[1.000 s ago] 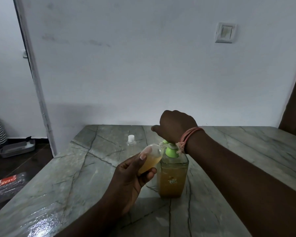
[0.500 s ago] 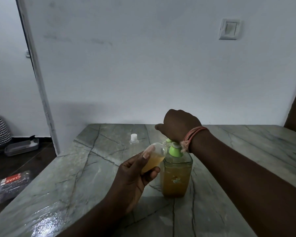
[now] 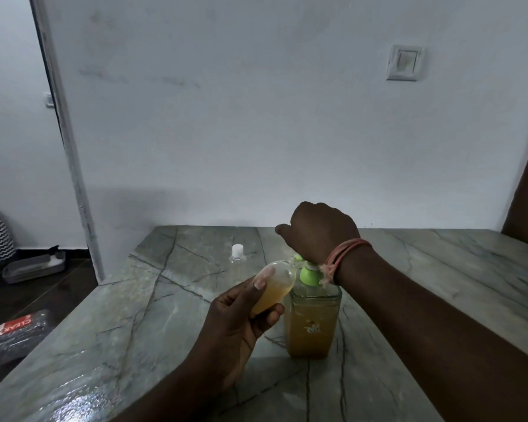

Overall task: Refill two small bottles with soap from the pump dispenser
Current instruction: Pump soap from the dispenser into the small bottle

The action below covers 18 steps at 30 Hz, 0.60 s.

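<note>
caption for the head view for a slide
Left hand tilts a small bottle to the pump dispenser nozzle as the right hand covers the pump.

Small bottles: 2, one part-filled (image 3: pixel 275 286), one capped and clear (image 3: pixel 237 263). Pump dispensers: 1 (image 3: pixel 313 318). Hands: 2, left (image 3: pixel 235 327), right (image 3: pixel 320 231). Wall switches: 1 (image 3: pixel 404 62). Tables: 1 (image 3: pixel 424 263). Floor trays: 1 (image 3: pixel 34 268).

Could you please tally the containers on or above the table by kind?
Small bottles: 2, one tilted in the left hand at the pump nozzle, one capped on the table
Pump dispensers: 1, under the right hand
Total: 3
</note>
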Each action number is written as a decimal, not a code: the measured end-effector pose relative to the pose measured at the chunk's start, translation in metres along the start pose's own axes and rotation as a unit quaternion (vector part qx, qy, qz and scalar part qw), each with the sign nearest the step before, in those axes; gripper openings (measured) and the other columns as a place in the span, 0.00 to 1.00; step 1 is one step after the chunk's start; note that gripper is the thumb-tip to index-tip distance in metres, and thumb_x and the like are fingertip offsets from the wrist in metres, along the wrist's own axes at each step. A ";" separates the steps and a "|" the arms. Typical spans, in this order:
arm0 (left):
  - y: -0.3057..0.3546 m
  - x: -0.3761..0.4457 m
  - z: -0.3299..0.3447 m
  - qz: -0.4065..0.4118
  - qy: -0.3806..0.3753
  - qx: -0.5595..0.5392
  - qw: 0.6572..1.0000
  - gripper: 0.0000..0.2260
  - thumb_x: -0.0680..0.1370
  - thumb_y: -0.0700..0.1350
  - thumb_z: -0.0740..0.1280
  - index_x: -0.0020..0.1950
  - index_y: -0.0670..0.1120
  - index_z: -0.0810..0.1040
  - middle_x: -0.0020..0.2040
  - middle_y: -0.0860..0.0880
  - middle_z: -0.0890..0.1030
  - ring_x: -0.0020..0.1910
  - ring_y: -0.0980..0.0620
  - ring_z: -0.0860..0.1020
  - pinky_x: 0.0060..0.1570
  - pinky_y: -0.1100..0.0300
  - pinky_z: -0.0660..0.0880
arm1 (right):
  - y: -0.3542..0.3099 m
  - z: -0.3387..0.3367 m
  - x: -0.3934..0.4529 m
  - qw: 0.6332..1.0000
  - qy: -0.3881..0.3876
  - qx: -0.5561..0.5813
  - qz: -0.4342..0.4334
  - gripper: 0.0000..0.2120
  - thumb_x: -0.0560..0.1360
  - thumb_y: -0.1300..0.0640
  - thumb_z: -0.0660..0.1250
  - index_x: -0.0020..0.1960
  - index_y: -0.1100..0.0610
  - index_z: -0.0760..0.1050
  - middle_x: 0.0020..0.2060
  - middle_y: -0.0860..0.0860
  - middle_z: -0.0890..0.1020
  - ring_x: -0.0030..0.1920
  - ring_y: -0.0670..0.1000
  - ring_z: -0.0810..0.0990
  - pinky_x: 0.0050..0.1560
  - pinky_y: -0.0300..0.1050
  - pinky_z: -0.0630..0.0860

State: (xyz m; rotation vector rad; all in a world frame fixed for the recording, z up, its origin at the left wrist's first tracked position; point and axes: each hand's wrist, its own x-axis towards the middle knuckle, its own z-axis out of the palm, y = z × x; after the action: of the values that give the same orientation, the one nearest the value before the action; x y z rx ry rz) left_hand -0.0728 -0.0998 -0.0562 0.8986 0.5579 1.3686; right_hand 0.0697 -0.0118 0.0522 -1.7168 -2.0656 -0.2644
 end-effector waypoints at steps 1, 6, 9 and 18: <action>0.000 -0.001 0.000 0.003 0.004 0.001 1.000 0.10 0.75 0.46 0.73 0.53 0.44 0.86 0.52 0.40 0.79 0.37 0.50 0.80 0.36 0.62 0.80 | 0.001 0.001 0.000 1.000 -0.007 0.002 0.001 0.19 0.75 0.42 0.63 0.32 0.52 0.66 0.31 0.49 0.73 0.37 0.55 0.76 0.39 0.44 0.70; -0.001 -0.001 0.000 0.001 0.000 0.014 1.000 0.18 0.67 0.49 0.78 0.54 0.44 0.86 0.50 0.41 0.81 0.38 0.49 0.80 0.36 0.62 0.80 | 0.001 -0.003 0.000 0.999 -0.019 -0.036 -0.012 0.17 0.76 0.44 0.64 0.34 0.52 0.66 0.34 0.49 0.74 0.38 0.54 0.74 0.40 0.44 0.69; 0.000 0.000 -0.002 0.005 -0.005 0.018 1.000 0.34 0.53 0.55 0.85 0.55 0.43 0.86 0.47 0.41 0.82 0.38 0.49 0.81 0.37 0.62 0.80 | -0.004 -0.008 0.002 0.998 -0.039 -0.031 -0.021 0.17 0.76 0.42 0.63 0.36 0.53 0.65 0.35 0.49 0.72 0.40 0.54 0.74 0.42 0.45 0.69; -0.003 0.003 -0.004 0.006 -0.006 0.021 1.000 0.33 0.53 0.56 0.85 0.54 0.44 0.86 0.42 0.46 0.85 0.37 0.49 0.81 0.36 0.62 0.80 | 0.005 0.003 -0.001 1.000 -0.020 0.011 0.001 0.19 0.74 0.41 0.64 0.32 0.52 0.64 0.30 0.48 0.71 0.37 0.55 0.75 0.40 0.44 0.70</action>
State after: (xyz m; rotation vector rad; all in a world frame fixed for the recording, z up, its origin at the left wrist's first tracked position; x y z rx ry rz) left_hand -0.0739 -0.0959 -0.0607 0.9448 0.5748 1.3662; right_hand 0.0737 -0.0105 0.0487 -1.7234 -2.0882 -0.2073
